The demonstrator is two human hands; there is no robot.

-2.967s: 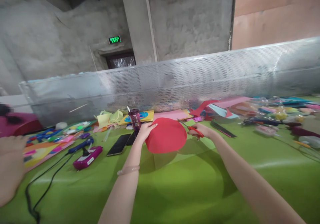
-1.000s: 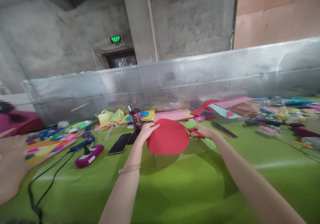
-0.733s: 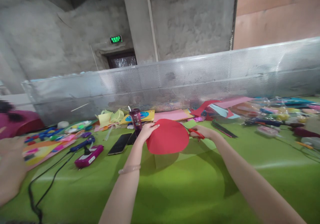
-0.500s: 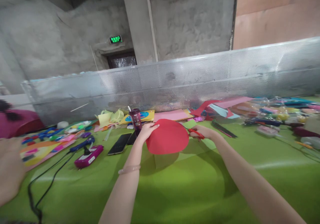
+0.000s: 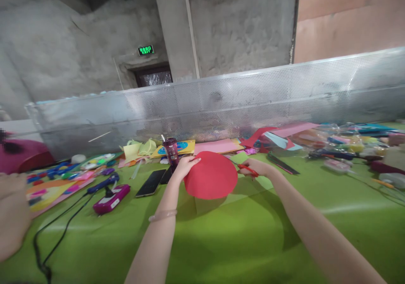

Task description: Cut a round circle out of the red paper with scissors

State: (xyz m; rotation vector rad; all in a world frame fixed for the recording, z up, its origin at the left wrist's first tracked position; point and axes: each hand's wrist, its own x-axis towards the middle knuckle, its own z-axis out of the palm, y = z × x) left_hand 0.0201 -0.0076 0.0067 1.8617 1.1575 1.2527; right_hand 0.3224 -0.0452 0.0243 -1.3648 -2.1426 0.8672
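Observation:
My left hand [image 5: 184,167] pinches the upper left edge of a round red paper piece [image 5: 211,176] and holds it up above the green table cover [image 5: 240,233]. My right hand [image 5: 257,167] is closed on red-handled scissors [image 5: 247,169]. Their blades meet the paper's right edge and are mostly hidden behind it. A clear bangle [image 5: 162,215] sits on my left wrist.
A dark purple cup [image 5: 171,150], two black phones [image 5: 151,182] and a magenta device [image 5: 111,198] with a black cable [image 5: 52,237] lie at left. Coloured paper sheets [image 5: 218,145] and craft supplies [image 5: 348,147] line a perforated metal barrier [image 5: 240,102]. Another person's arm [image 5: 11,216] rests at far left.
The red paper has been turned a little in my left hand and hangs slightly lower. The scissors, open beside its upper right edge earlier, now sit against the edge.

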